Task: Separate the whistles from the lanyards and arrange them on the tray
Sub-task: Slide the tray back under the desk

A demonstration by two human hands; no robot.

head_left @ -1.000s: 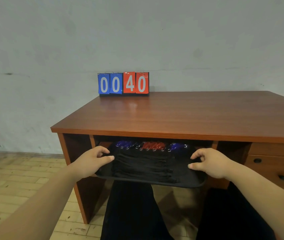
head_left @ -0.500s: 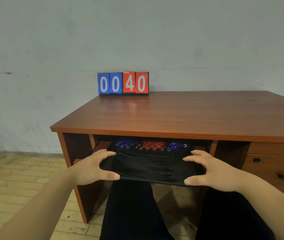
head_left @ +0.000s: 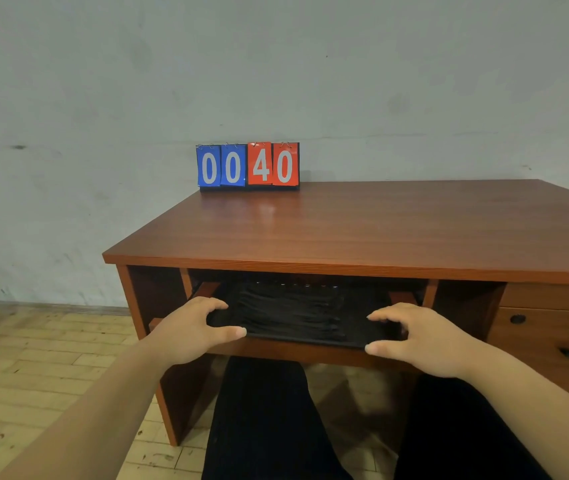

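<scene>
A flip scoreboard (head_left: pixel 247 165) stands at the back of the wooden surface (head_left: pixel 362 230), against the wall. Its two blue cards read "00" and its two red cards read "40", all in white digits.

The left forearm reaches in from the lower left. The left hand (head_left: pixel 189 329) is at the left end of a black tray (head_left: pixel 311 339). Its fingers (head_left: pixel 212 304) are curled over the tray's top and the thumb is stretched along the front rim, so the edge is pinched between them.

The tray lies on a pull-out shelf (head_left: pixel 293 353) under the surface, its far part in the shadow beneath. Black lanyards (head_left: pixel 293 311) lie across it in close rows. A line of small bright glints (head_left: pixel 297 284) shows at the far edge; what they are cannot be told.

The right hand (head_left: pixel 428 339) mirrors the left at the tray's right end. Its fingers (head_left: pixel 383 315) are bent and slightly spread on top, with the thumb against the front rim below them. The right forearm runs off to the lower right.

Further right are drawers (head_left: pixel 553 296) with a keyhole and a metal handle.
</scene>
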